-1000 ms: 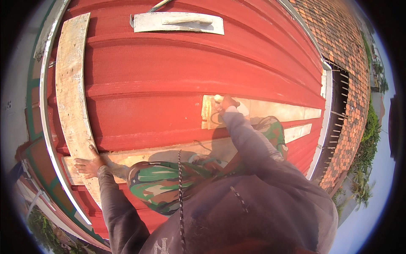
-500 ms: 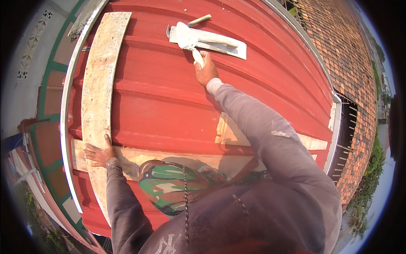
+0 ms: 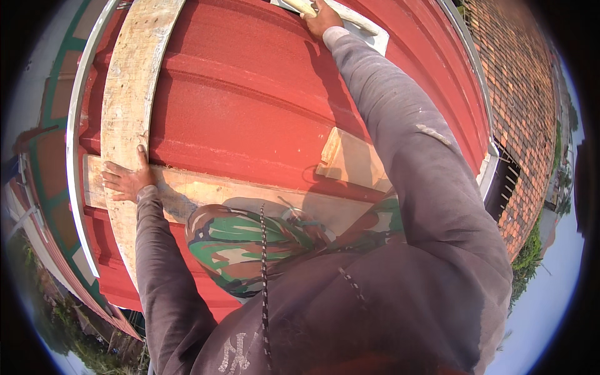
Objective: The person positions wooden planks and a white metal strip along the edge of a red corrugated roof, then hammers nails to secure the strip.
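My left hand (image 3: pixel 130 181) lies flat with fingers spread on the long wooden plank (image 3: pixel 132 75), where that plank crosses a second board (image 3: pixel 212 190). Far ahead, my right hand (image 3: pixel 323 20) is closed round the pale handle of a trowel (image 3: pixel 301 6); its blade is cut off by the top edge. Beside that hand, a flat plastering float (image 3: pixel 377 41) rests on the red sheet roof (image 3: pixel 231 125), only partly in view. My camouflage-clad legs (image 3: pixel 250 244) are bent over the lower board.
A shorter piece of wood (image 3: pixel 353 159) sits on the roof under my right arm. White trim (image 3: pixel 76 156) edges the roof on the left. Beyond the right edge are a dark gap with bars (image 3: pixel 505 187) and a tiled roof (image 3: pixel 519 106). A lower building (image 3: pixel 56 162) stands to the left.
The view has tipped, so the trowel and float sit higher, partly cut off, and the hammer is out of sight. My right hand still grips the trowel; my left stays on the plank.
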`<action>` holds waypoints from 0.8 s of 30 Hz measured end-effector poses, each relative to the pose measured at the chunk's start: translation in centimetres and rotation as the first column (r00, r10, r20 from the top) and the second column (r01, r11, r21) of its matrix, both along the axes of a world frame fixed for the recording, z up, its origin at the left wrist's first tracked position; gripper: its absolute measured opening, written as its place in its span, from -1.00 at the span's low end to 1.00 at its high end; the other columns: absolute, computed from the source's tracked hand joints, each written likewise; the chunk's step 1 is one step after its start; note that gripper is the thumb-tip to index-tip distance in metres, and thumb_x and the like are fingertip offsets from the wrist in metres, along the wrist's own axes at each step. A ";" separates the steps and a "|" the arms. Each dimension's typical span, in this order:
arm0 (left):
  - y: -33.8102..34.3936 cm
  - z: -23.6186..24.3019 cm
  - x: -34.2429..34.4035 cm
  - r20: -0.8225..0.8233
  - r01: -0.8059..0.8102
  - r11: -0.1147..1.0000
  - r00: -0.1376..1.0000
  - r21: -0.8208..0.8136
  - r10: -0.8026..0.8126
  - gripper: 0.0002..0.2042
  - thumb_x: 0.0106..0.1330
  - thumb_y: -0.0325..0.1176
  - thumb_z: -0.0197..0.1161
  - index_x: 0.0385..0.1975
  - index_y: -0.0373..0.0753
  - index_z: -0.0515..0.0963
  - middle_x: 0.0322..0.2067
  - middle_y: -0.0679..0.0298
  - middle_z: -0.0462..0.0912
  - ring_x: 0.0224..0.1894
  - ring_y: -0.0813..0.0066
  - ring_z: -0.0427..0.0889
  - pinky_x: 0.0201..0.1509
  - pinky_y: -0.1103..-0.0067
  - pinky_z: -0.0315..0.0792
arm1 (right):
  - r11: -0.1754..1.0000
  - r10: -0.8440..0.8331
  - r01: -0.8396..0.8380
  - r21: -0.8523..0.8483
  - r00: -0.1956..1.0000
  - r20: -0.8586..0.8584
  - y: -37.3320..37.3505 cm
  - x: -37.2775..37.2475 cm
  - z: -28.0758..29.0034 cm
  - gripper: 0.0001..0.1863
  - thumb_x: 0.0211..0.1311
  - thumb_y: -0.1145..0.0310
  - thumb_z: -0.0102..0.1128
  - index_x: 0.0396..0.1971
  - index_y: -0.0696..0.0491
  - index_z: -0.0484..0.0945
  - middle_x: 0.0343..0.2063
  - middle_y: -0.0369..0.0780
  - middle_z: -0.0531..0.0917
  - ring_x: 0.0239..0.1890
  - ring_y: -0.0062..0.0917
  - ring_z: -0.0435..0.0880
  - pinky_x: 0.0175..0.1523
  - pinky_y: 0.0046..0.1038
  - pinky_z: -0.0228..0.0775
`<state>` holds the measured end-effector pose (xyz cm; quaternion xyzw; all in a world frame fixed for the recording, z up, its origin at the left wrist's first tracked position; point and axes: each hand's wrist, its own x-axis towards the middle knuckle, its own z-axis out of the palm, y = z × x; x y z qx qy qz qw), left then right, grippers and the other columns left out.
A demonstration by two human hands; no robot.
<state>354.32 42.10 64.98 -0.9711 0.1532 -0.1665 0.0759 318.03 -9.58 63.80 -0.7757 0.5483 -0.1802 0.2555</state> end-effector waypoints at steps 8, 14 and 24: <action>-0.7 -0.9 0.1 0.019 0.067 0.995 0.998 -0.076 -0.066 0.25 0.13 0.80 -0.13 0.67 -0.09 0.02 0.65 -0.03 -0.04 0.69 -0.12 -0.14 0.55 -0.35 -0.20 | 0.672 -0.657 0.714 0.196 0.697 -0.286 19.6 -22.3 -7.7 -0.50 0.37 0.19 0.37 0.22 0.10 0.58 0.25 0.07 0.55 0.36 -0.06 0.49 0.45 -0.09 0.36; 0.5 -1.2 0.8 0.003 0.040 0.998 0.999 -0.048 -0.040 0.29 0.11 0.83 -0.16 0.67 -0.11 -0.01 0.65 -0.05 -0.06 0.70 -0.09 -0.16 0.56 -0.34 -0.18 | 0.386 -0.440 0.920 0.074 0.254 -0.861 35.7 -32.9 -11.4 -0.59 0.43 0.19 0.18 0.18 0.01 0.63 0.20 -0.11 0.66 0.31 -0.18 0.59 0.33 -0.14 0.43; -0.4 -1.0 0.7 -0.008 0.055 0.997 0.998 -0.055 -0.056 0.27 0.12 0.81 -0.15 0.66 -0.13 0.03 0.64 -0.06 -0.02 0.69 -0.10 -0.13 0.56 -0.33 -0.17 | 0.538 0.684 0.484 0.690 0.229 -0.693 33.4 -40.2 -16.2 -0.70 0.50 0.20 0.13 0.04 -0.12 0.77 0.17 -0.42 0.76 0.28 -0.63 0.66 0.19 -0.46 0.50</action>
